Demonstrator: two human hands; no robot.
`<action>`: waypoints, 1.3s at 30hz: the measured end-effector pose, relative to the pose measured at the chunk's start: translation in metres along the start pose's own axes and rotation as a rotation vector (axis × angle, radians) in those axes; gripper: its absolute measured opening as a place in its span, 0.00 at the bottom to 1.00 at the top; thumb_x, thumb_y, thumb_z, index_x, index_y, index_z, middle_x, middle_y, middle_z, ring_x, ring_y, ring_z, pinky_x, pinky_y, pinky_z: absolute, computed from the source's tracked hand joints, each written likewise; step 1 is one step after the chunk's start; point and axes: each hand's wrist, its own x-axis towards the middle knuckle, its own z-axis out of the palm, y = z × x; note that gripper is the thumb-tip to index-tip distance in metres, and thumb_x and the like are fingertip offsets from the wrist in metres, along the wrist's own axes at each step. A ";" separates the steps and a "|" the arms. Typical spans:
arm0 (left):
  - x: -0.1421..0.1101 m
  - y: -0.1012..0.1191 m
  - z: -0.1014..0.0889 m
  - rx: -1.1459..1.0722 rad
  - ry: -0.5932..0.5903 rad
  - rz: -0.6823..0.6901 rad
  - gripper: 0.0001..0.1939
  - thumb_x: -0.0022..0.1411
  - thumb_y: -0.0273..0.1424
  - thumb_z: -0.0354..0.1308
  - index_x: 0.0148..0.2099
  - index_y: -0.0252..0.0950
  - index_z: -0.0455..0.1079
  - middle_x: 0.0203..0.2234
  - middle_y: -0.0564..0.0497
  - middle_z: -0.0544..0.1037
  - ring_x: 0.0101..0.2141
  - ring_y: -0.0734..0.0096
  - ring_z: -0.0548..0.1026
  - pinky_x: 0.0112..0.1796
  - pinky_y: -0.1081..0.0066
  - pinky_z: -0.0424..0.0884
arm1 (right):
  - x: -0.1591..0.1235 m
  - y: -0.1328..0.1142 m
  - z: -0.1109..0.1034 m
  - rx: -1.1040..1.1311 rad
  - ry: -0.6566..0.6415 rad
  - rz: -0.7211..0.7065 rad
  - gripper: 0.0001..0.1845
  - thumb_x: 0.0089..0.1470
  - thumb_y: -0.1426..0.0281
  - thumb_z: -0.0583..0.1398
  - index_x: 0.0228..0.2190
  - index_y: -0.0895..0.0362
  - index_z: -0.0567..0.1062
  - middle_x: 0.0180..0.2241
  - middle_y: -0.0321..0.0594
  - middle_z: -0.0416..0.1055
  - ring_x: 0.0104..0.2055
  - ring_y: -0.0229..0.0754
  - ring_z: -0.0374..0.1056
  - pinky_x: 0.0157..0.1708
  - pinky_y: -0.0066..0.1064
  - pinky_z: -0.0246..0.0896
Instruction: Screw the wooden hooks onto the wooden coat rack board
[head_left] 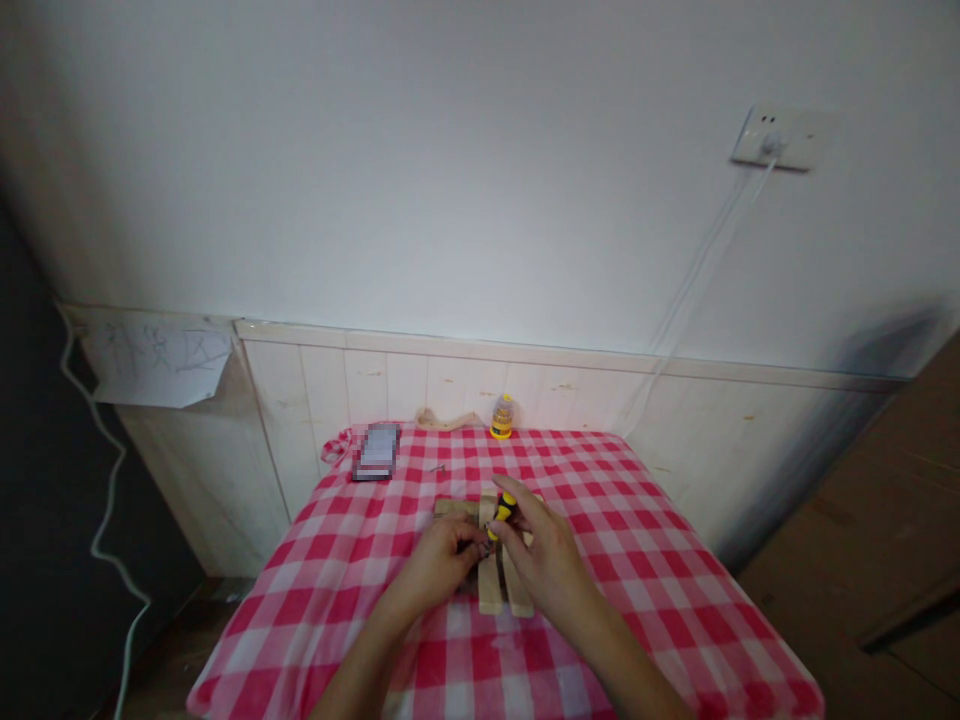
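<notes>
My right hand (544,545) is closed around a short yellow and black screwdriver (505,506), which is tilted with its handle up. Its tip points down toward the fingertips of my left hand (442,555). Those fingers are pinched together by the wooden pieces; whatever lies between them is hidden. Under both hands, pale wooden strips (490,592) lie side by side with a dark gap between them. A browner wooden piece (454,507) extends to the left beneath them, partly covered by my left hand.
A checked red and white cloth (630,570) covers the table. Toward the back stand a yellow-labelled bottle (502,418) and a pale curled strip (446,420). A phone (376,452) lies at back left, and a small metal piece (439,468) lies nearer the middle. Behind is the wall.
</notes>
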 end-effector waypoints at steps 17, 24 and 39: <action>0.003 -0.008 0.002 -0.022 0.000 -0.007 0.10 0.60 0.28 0.57 0.32 0.36 0.81 0.28 0.50 0.79 0.33 0.65 0.74 0.34 0.71 0.67 | 0.004 -0.006 -0.004 0.024 -0.036 -0.018 0.23 0.58 0.77 0.60 0.53 0.51 0.77 0.45 0.43 0.81 0.47 0.51 0.76 0.48 0.43 0.70; 0.002 -0.005 0.002 -0.046 -0.010 -0.046 0.10 0.61 0.29 0.58 0.32 0.34 0.80 0.29 0.49 0.79 0.32 0.66 0.74 0.32 0.72 0.66 | 0.002 -0.008 -0.005 0.001 -0.030 -0.015 0.21 0.57 0.76 0.61 0.52 0.49 0.77 0.46 0.42 0.81 0.47 0.52 0.75 0.48 0.44 0.70; 0.004 -0.015 0.001 -0.143 0.231 -0.073 0.12 0.52 0.20 0.54 0.37 0.36 0.73 0.34 0.49 0.78 0.37 0.64 0.75 0.41 0.68 0.70 | 0.031 0.028 -0.031 0.484 0.337 0.265 0.22 0.48 0.62 0.69 0.46 0.54 0.78 0.34 0.37 0.78 0.35 0.45 0.75 0.36 0.36 0.72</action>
